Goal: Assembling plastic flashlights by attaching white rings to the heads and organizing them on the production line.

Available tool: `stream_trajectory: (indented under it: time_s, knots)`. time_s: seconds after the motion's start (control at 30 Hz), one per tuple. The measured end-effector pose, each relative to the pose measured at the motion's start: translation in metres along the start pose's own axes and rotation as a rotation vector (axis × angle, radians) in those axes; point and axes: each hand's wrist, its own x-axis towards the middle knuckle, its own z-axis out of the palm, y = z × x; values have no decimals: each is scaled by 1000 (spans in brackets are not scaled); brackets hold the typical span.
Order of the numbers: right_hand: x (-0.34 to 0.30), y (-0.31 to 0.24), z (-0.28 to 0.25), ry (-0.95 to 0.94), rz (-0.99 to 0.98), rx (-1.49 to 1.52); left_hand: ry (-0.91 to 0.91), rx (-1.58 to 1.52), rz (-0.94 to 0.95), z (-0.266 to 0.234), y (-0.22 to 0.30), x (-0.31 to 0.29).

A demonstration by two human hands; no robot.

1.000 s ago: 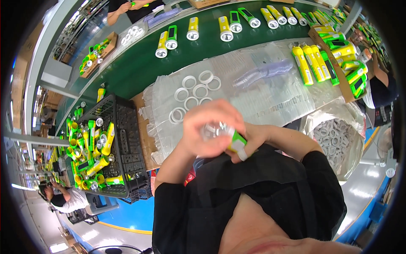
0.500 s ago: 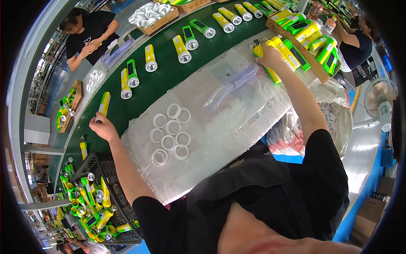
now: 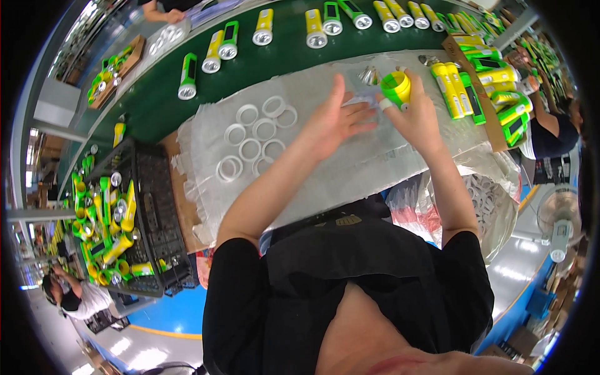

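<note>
My right hand is wrapped round a yellow and green flashlight body, whose wide open end faces up. Beside it, my left hand is spread with nothing in it, its fingers pointing toward the body. A shiny reflector lies just beyond the two hands. Behind my left fingers a row of clear discs is mostly hidden. Several white rings lie on the plastic-covered work surface, left of my left hand. To the right, upright yellow flashlights lie side by side with a green one.
Finished-looking flashlights line the green belt at the far side. A cardboard box of flashlights stands right. At left is a black crate with flashlight parts. A fan stands far right; other people work nearby.
My left hand has come from the belt at the left to the middle, letting go of a flashlight. My right hand has drawn a flashlight body nearer from beside the box. The view has shifted.
</note>
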Motion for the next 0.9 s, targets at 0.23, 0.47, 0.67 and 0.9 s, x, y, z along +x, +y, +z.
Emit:
stream_trajectory:
  time_s: [0.23, 0.47, 0.67, 0.9]
  knots:
    - [-52, -62, 24, -280, -6, 320, 340, 99, 465, -23, -4, -45]
    - [-85, -92, 36, -757, 336, 1222, -103, 1164, 1054, -33, 1, -99]
    - [-91, -83, 39, -626, 555, 1359, -147, 1234, 1070, -35, -13, -73]
    - [-84, -53, 26, -477, 617, 1350, 322, 1731, 849, -80, -29, -4]
